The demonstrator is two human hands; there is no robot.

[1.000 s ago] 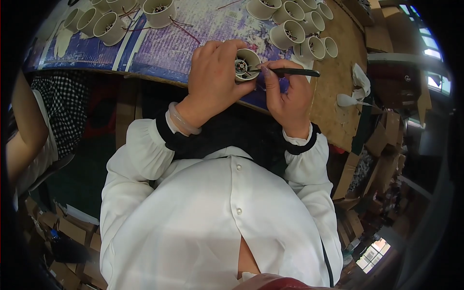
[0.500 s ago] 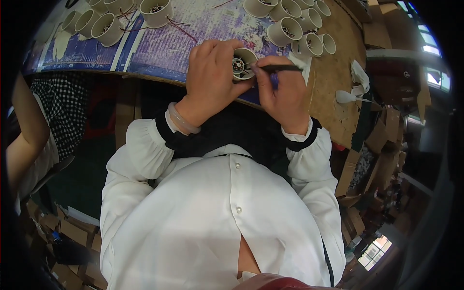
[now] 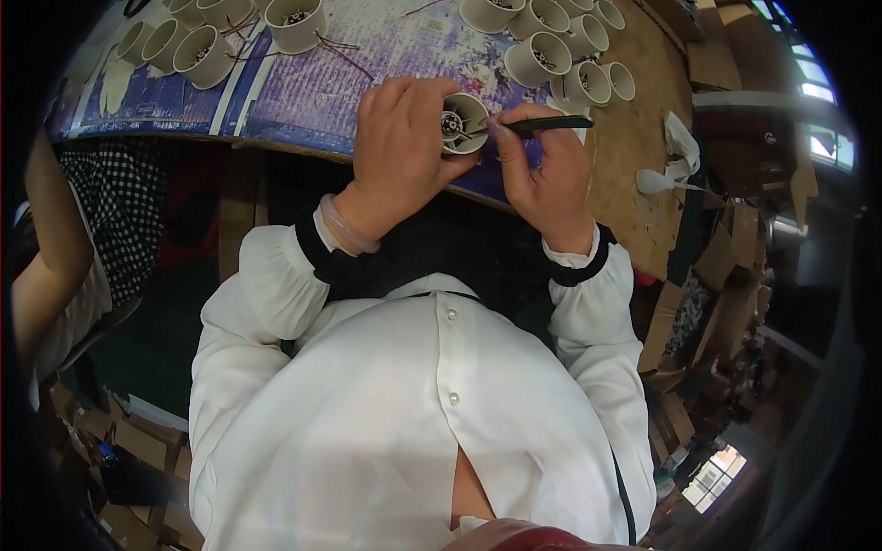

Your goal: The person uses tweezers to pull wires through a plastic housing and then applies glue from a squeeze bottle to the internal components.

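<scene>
The left hand (image 3: 400,138) clamped the white cup (image 3: 472,109) from its left, near the front edge of the table (image 3: 617,202); the right hand (image 3: 549,179) pinched a black tool (image 3: 560,121), its tip inside the cup.

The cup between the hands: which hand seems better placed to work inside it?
Probably the right hand: it holds a slim dark tool pointing into the cup, while the left hand is occupied holding the cup's side.
</scene>
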